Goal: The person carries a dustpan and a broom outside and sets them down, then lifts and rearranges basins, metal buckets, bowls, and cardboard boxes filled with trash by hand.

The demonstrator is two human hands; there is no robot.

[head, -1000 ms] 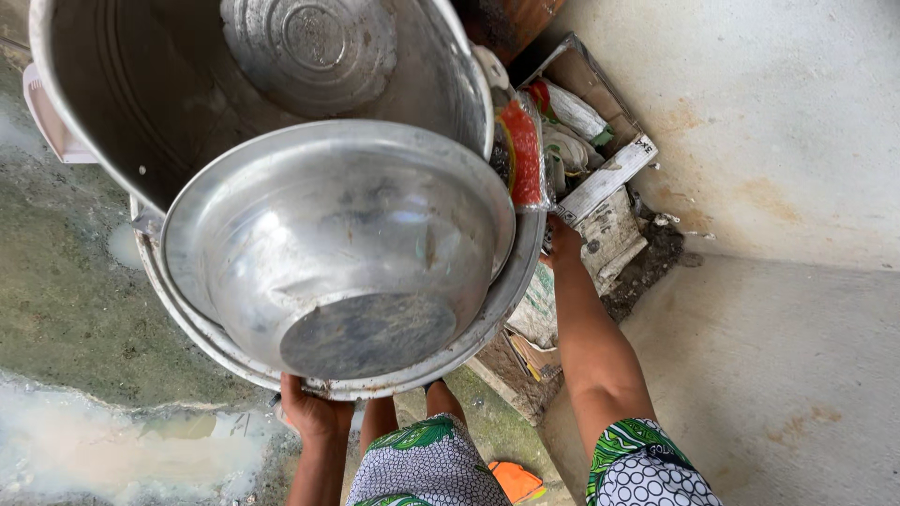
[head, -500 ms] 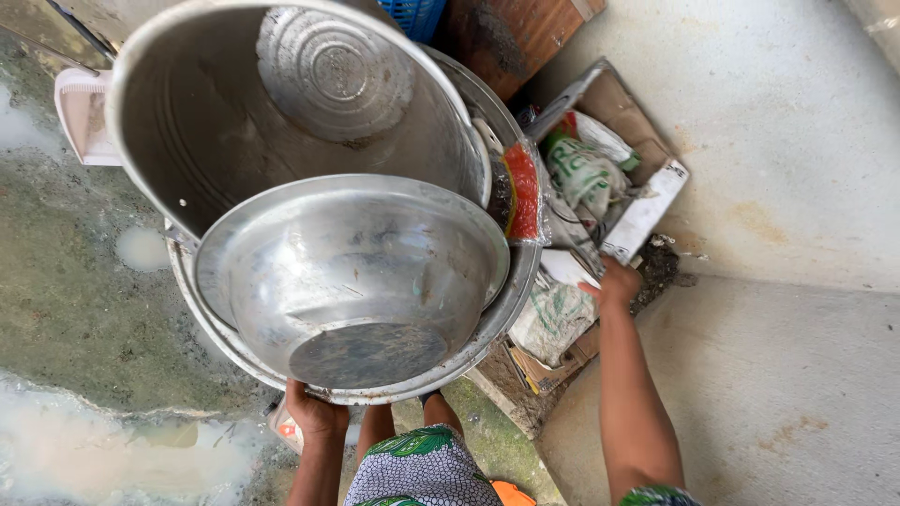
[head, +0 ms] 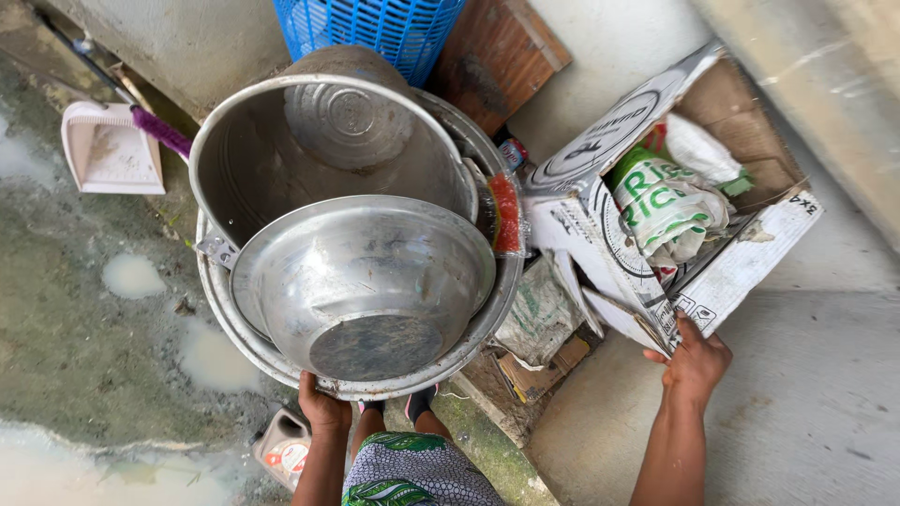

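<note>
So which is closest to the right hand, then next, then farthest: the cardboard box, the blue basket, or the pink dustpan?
From the right hand:
1. Cardboard box: the hand touches its lower corner, on the right.
2. Blue basket: top middle, behind the metal basins.
3. Pink dustpan: far left on the wet floor.

Soft, even daylight, faint shadows, mild glare on the metal basin [head: 361,281], sharp focus, slight wide-angle edge stretch.
</note>
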